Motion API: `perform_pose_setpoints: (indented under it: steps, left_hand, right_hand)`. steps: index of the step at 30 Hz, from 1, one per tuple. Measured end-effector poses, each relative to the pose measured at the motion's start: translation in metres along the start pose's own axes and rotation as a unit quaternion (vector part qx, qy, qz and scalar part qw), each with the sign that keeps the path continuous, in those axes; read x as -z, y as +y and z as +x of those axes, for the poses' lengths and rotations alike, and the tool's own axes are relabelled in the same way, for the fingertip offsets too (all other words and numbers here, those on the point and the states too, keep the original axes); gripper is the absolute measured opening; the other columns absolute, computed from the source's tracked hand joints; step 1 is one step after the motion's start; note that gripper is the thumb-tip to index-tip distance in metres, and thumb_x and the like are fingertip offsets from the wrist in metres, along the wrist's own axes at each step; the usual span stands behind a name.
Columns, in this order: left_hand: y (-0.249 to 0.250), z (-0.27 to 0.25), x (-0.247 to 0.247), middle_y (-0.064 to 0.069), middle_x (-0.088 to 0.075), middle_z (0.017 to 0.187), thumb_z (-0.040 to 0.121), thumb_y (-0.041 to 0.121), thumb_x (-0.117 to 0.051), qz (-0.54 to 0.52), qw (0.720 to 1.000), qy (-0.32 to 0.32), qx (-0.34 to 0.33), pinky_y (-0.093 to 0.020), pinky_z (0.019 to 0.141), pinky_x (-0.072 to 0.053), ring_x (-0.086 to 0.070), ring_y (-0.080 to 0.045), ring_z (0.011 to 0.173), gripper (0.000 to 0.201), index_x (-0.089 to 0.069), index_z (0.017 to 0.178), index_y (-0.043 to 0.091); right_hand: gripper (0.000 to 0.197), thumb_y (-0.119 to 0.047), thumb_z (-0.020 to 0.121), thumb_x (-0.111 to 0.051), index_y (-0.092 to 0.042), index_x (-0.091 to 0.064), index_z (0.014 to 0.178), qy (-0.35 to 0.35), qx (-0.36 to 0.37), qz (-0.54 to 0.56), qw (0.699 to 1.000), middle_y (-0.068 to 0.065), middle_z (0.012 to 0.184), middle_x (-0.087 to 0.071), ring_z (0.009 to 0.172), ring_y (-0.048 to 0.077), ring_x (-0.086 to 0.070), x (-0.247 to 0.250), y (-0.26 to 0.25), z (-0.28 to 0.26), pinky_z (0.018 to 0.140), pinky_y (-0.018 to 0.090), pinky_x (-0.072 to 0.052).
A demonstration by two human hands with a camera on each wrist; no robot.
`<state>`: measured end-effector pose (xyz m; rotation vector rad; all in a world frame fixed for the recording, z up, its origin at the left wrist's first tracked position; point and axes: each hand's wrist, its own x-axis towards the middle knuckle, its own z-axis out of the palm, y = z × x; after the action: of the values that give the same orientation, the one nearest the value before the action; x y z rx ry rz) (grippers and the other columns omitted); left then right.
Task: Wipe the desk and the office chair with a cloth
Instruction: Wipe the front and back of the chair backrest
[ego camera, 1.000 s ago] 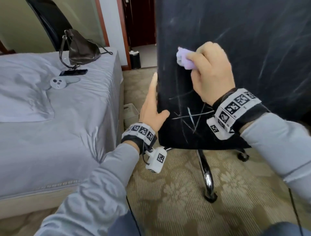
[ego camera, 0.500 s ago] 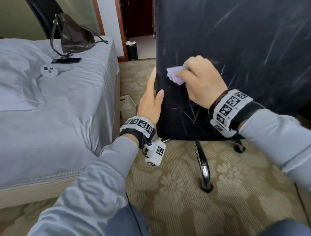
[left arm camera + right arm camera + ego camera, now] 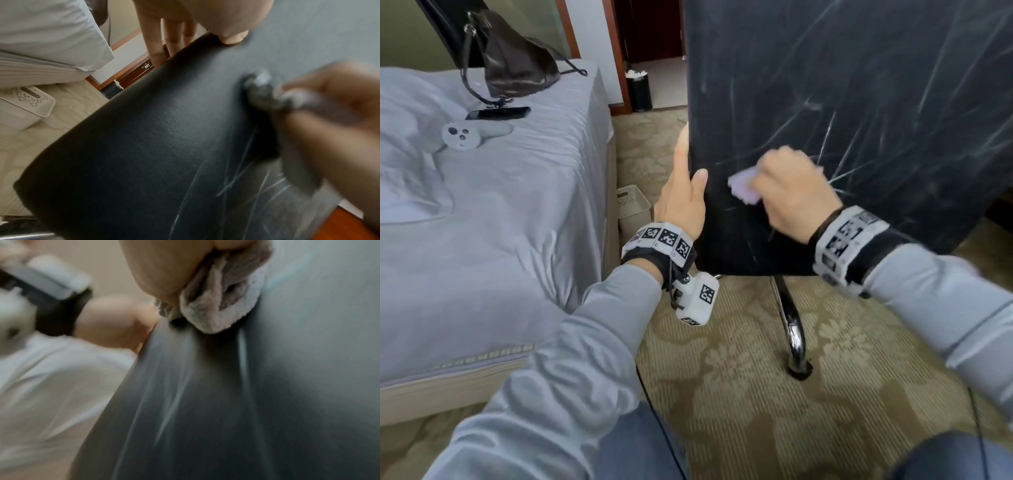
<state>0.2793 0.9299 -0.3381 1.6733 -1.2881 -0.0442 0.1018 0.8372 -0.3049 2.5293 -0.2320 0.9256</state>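
Note:
The black office chair back (image 3: 842,102) fills the upper right of the head view, streaked with pale scratch-like marks. My right hand (image 3: 787,192) grips a bunched lilac cloth (image 3: 743,186) and presses it against the lower left part of the chair back (image 3: 267,386); the cloth (image 3: 222,305) looks greyish in the blurred right wrist view. My left hand (image 3: 685,198) holds the chair's left edge (image 3: 164,129), thumb on the back face, fingers (image 3: 156,40) straight behind the edge. The cloth (image 3: 261,92) shows blurred in the left wrist view.
A bed (image 3: 482,212) with grey bedding stands at left, bearing a dark bag (image 3: 517,65), a phone (image 3: 498,113) and a white controller (image 3: 462,137). A small white bin (image 3: 631,205) sits between bed and chair. The chrome chair leg (image 3: 792,329) stands on patterned carpet. A black bin (image 3: 639,90) lies farther back.
My right hand has carried the cloth down the chair back, from the upper left area to near the lower left edge. The left hand keeps its hold on the chair's edge.

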Motion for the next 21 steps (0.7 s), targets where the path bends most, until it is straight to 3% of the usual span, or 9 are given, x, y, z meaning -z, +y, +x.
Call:
perform_pose_setpoints:
  steps: [2,3,5,7,9,12,14,18,21]
  left_hand:
    - [-0.003,0.000,0.000,0.008,-0.058,0.122,0.103,0.031,-0.036,0.007,1.000,0.002,0.000,-0.056,0.091,-0.049,-0.066,-0.026,0.093,0.066,0.005,0.148,0.056]
    - [-0.004,0.000,0.000,0.004,-0.060,0.123,0.103,0.032,-0.036,0.000,1.000,0.003,0.000,-0.056,0.093,-0.048,-0.066,-0.027,0.097,0.066,0.004,0.149,0.055]
    - [-0.005,0.001,0.002,-0.009,-0.056,0.135,0.102,0.031,-0.037,-0.018,1.000,0.000,0.004,-0.054,0.104,-0.043,-0.059,-0.033,0.117,0.066,0.000,0.155,0.045]
    - [-0.004,0.002,0.003,-0.007,-0.050,0.143,0.102,0.027,-0.038,-0.024,1.000,-0.004,0.005,-0.050,0.110,-0.038,-0.051,-0.031,0.129,0.066,-0.004,0.158,0.035]
    - [-0.003,0.003,0.004,0.008,-0.045,0.132,0.104,0.025,-0.037,-0.018,1.000,-0.008,0.013,-0.048,0.108,-0.038,-0.052,-0.028,0.127,0.065,-0.003,0.158,0.036]
    - [0.000,0.003,0.006,0.011,-0.047,0.127,0.106,0.028,-0.033,-0.001,1.000,-0.010,0.023,-0.046,0.102,-0.042,-0.058,-0.027,0.117,0.061,-0.003,0.158,0.038]
    - [-0.001,0.003,0.006,0.008,-0.055,0.128,0.105,0.029,-0.031,0.001,1.000,-0.005,0.024,-0.046,0.099,-0.044,-0.061,-0.028,0.111,0.058,-0.005,0.156,0.041]
    - [-0.005,0.005,0.001,0.002,-0.064,0.120,0.105,0.029,-0.031,0.002,0.999,0.013,0.033,-0.048,0.092,-0.048,-0.063,-0.027,0.101,0.046,-0.021,0.149,0.034]
    - [-0.003,0.005,-0.005,-0.001,-0.063,0.107,0.106,0.027,-0.030,0.021,0.998,0.035,0.044,-0.050,0.089,-0.049,-0.062,-0.028,0.094,0.032,-0.036,0.136,0.020]
  right_hand:
    - [0.022,0.014,0.067,-0.051,-0.003,-0.063,0.076,0.113,-0.033,0.017,0.993,0.019,0.080,-0.056,0.069,0.032,-0.051,0.022,0.014,0.027,0.061,0.040,-0.041]
    - [0.023,0.014,0.067,-0.049,-0.002,-0.063,0.075,0.137,-0.050,0.013,0.989,0.019,0.078,-0.056,0.069,0.032,-0.050,0.023,0.014,0.033,0.061,0.038,-0.039]
    - [0.017,0.008,0.061,-0.055,-0.004,-0.063,0.070,0.095,-0.050,-0.038,0.993,0.018,0.074,-0.054,0.065,0.033,-0.051,0.003,-0.006,0.026,0.059,0.037,-0.039]
    - [0.012,-0.002,0.060,-0.057,-0.007,-0.060,0.071,0.006,-0.002,-0.051,0.999,0.015,0.080,-0.049,0.070,0.032,-0.046,-0.034,-0.033,-0.008,0.060,0.038,-0.035]
    - [0.016,0.004,0.064,-0.058,-0.006,-0.058,0.077,-0.060,0.025,0.000,0.998,0.013,0.085,-0.047,0.075,0.027,-0.036,-0.061,-0.045,-0.042,0.062,0.038,-0.031]
    - [0.026,0.010,0.058,-0.065,-0.005,-0.058,0.078,-0.070,0.025,0.022,0.997,0.014,0.085,-0.052,0.077,0.025,-0.034,-0.064,-0.041,-0.043,0.062,0.037,-0.033]
    - [0.023,0.012,0.061,-0.061,-0.004,-0.059,0.078,-0.028,0.000,0.036,0.999,0.015,0.084,-0.053,0.077,0.026,-0.034,-0.049,-0.031,-0.027,0.062,0.037,-0.034]
    - [0.025,0.016,0.068,-0.049,0.000,-0.063,0.081,0.152,-0.046,0.050,0.986,0.018,0.082,-0.056,0.073,0.027,-0.041,-0.009,0.003,0.021,0.062,0.038,-0.034]
    - [0.024,0.015,0.068,-0.052,0.000,-0.059,0.084,0.159,-0.055,0.029,0.985,0.019,0.082,-0.056,0.073,0.028,-0.041,-0.021,-0.001,0.016,0.064,0.040,-0.033]
